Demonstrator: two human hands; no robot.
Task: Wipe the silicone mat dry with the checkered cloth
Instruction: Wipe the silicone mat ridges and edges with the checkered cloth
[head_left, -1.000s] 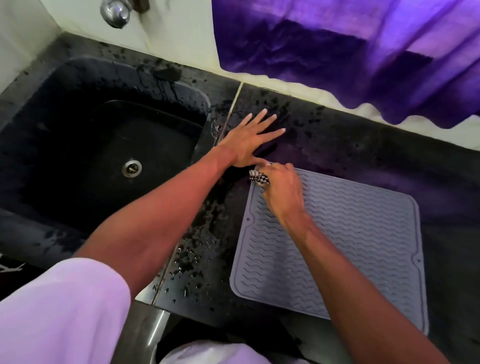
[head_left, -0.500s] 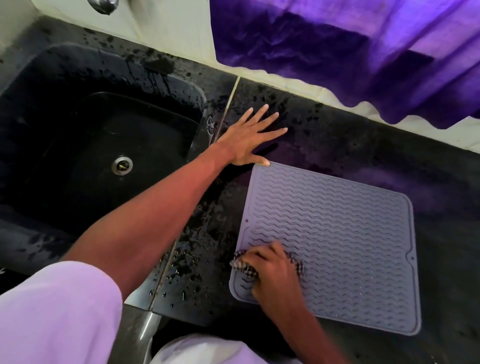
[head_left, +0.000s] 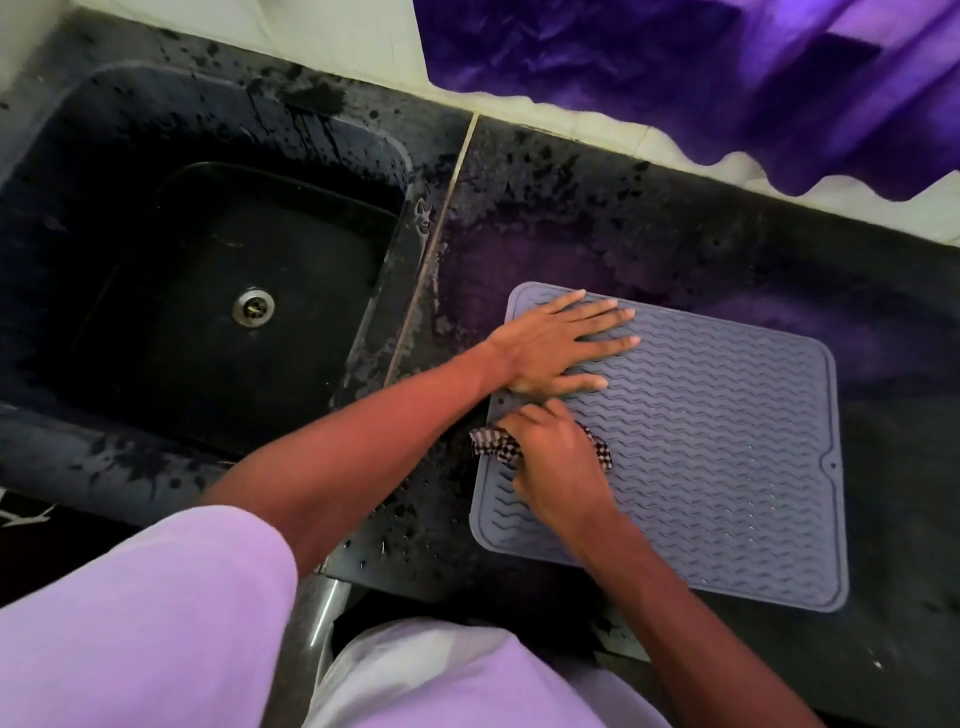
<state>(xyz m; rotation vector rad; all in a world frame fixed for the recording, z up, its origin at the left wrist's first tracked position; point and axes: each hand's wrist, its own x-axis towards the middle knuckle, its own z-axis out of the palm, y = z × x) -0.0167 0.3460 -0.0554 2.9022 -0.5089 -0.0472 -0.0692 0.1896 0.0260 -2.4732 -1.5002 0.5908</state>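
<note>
Your right hand (head_left: 558, 467) had its fingers curled round the checkered cloth (head_left: 496, 448) at the left edge of the silicone mat (head_left: 727, 441), centre-right of frame. Your left hand (head_left: 556, 348) lay flat, fingers spread, pinning the upper-left corner. Bare mat lay rightward of the cloth; wetness possibly there, too blurred to tell.

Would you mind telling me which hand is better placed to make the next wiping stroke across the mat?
The right hand: it grips the checkered cloth on the silicone mat near its left edge. The left hand lies flat on the mat's far-left corner, fingers straight, likely steadying it.
</note>
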